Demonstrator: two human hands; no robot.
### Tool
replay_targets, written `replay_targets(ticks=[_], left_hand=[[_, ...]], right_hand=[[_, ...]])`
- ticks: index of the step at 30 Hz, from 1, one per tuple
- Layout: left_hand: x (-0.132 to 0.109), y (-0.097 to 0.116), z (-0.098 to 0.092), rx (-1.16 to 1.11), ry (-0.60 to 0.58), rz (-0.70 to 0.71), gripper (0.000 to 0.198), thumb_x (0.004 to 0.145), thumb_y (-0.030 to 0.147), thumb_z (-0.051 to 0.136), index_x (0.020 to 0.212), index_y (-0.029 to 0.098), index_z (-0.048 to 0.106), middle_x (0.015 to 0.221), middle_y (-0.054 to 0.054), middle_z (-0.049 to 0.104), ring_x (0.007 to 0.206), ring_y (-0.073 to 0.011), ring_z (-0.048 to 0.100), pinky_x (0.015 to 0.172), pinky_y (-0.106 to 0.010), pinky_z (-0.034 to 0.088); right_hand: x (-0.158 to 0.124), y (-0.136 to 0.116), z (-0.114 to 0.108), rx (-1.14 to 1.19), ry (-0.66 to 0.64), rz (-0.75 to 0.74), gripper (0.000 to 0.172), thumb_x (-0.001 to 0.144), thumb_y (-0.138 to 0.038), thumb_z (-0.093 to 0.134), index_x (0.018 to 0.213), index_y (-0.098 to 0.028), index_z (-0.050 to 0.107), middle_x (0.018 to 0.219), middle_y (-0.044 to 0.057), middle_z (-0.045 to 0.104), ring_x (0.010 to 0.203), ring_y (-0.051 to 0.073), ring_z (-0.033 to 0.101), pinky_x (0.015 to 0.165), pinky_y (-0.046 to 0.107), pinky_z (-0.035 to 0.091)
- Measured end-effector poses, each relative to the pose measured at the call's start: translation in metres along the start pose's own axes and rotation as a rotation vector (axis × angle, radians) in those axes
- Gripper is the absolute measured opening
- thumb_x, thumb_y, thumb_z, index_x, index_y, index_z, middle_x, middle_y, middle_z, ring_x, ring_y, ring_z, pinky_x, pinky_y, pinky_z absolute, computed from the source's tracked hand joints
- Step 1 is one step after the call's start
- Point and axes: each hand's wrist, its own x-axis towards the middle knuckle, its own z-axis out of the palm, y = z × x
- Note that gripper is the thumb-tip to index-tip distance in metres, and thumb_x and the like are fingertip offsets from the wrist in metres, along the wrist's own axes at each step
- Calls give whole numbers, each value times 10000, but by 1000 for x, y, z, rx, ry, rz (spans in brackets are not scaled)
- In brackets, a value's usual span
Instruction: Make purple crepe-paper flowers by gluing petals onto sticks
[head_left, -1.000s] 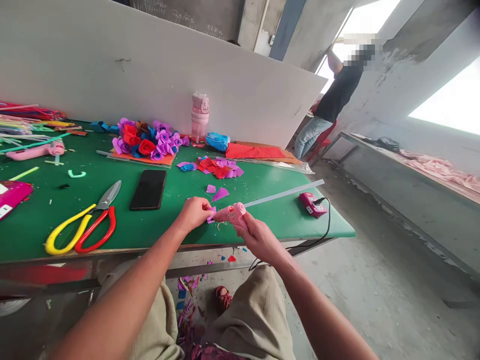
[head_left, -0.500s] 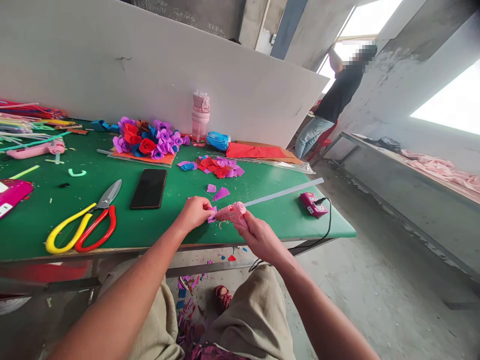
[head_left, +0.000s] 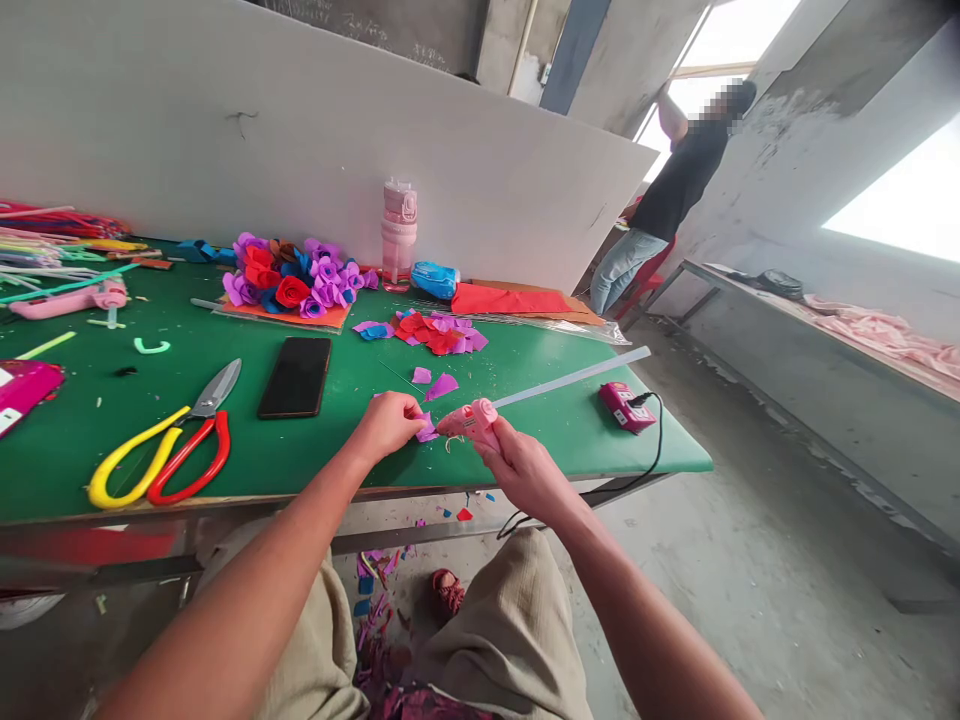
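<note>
My left hand (head_left: 390, 425) is closed in a pinch on a small purple paper petal (head_left: 427, 428) above the green table (head_left: 360, 350). My right hand (head_left: 525, 470) grips the handle of a pink glue gun (head_left: 478, 415), its nozzle pointing left, close to the petal. Whether the tip touches the petal I cannot tell. A long clear glue stick (head_left: 574, 377) juts out of the gun's back end. Two loose purple petals (head_left: 442, 386) lie just beyond my left hand. Behind them is a pile of red, purple and blue petals (head_left: 431, 332).
Scissors (head_left: 180, 430) and a black phone (head_left: 295, 376) lie left of my hands. Finished paper roses (head_left: 292, 280) and a pink bottle (head_left: 399, 235) stand at the back. A corded power block (head_left: 627, 406) sits right. A person (head_left: 675, 200) stands by the window.
The glue gun has shifted slightly right, its nozzle drawing a little away from the petal. My left hand keeps its pinch in nearly the same place.
</note>
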Motion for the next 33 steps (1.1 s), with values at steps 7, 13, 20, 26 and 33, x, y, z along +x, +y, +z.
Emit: replay_targets(ticks=[7,13,20,26,33], left_hand=[[0,0,0,-13,-20,-6,106,605,225,586,515,170,587,505,25,554,543,-124,480,511,-243,314],[-2,2,-1,-16,-13,-2,119,593,233,594,500,161,576,488,27,534,531,-112,454,502,-232,302],[-1,1,-1,-24,-26,4,135,592,268,597,504,167,579,499,15,557,544,-125,465,511,-241,310],[-1,2,-1,-4,-20,-4,120,597,244,587,502,172,576,503,19,560,545,-128,481,533,-250,330],[-1,1,-1,-10,-22,13,122,604,229,581,500,168,569,505,15,553,545,-128,480,525,-248,323]], right_hand=[[-2,4,-7,91,64,-13,201,887,-378,360,798,-213,433,692,12,556,584,151,459,547,246,301],[-1,-1,0,87,-17,-44,184,893,-361,358,837,-208,444,690,9,559,573,146,457,543,241,291],[0,-5,4,55,-27,-34,198,903,-351,353,867,-196,471,688,16,566,573,153,463,543,247,299],[-1,1,-1,70,-19,38,221,907,-387,353,858,-203,465,730,27,603,593,155,501,549,246,310],[-2,5,-2,89,15,4,186,897,-360,367,832,-206,449,711,15,577,588,148,462,545,246,303]])
